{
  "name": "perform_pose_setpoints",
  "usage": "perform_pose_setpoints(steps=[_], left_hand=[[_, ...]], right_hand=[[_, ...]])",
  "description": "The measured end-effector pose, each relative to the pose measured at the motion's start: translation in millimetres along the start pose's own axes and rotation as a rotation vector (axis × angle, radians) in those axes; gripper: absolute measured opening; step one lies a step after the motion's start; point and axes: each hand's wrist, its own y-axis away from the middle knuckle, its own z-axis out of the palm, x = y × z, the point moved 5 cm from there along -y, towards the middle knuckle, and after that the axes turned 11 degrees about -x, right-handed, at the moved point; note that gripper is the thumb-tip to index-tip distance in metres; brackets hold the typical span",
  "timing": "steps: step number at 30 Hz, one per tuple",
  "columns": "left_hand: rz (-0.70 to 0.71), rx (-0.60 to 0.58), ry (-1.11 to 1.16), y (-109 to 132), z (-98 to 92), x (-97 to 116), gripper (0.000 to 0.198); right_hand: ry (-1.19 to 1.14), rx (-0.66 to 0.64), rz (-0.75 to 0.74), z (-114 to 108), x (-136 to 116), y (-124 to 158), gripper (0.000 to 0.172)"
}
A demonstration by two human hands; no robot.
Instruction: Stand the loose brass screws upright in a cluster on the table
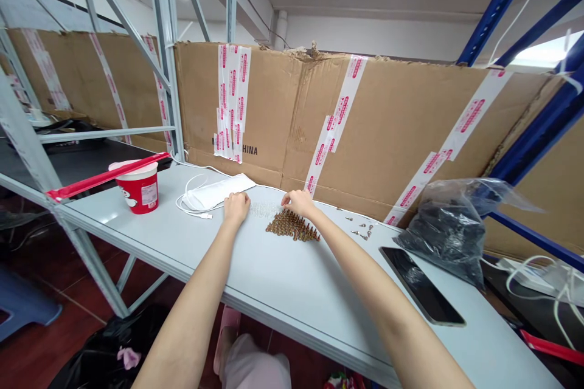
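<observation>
The left hand [236, 206] and the right hand [298, 200] rested palms down on a pale grey bench [292, 292], a little apart, with a scatter of small clear pieces [263, 209] lying between them. The fingers [286, 199] of both hands curled narrowly toward the bench, and I could not tell whether they held anything tiny. Just below the right hand sat a tight batch of small pointed brass pieces [292, 226], set close together in rough rows. The batch's long axis ran left to right, roughly along the bench's back edge. Each piece seemed to stand with its tip up, though they were too small to be sure. Further right, a few loose metal pieces [360, 228] lay apart from the batch. Left of the hands lay a white pouch [216, 192] with a white cable [194, 203] looped beside it, and further left stood a red and white paper cup [139, 188]. A phone [422, 285] lay face up near the front edge at the right, just below a black plastic bag [449, 231]. Behind the bench stood a taped cardboard sheet [392, 115], held against a metal shelving rack [538, 134].
</observation>
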Motion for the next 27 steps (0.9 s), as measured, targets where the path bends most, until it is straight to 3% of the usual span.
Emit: perform_pose_setpoints(steps=[27], left_hand=[[-0.007, -0.040, -0.011, 0, -0.4, 3, 0.028]], right_hand=[[0.204, -0.098, -0.066, -6, -13, -11, 0.014]])
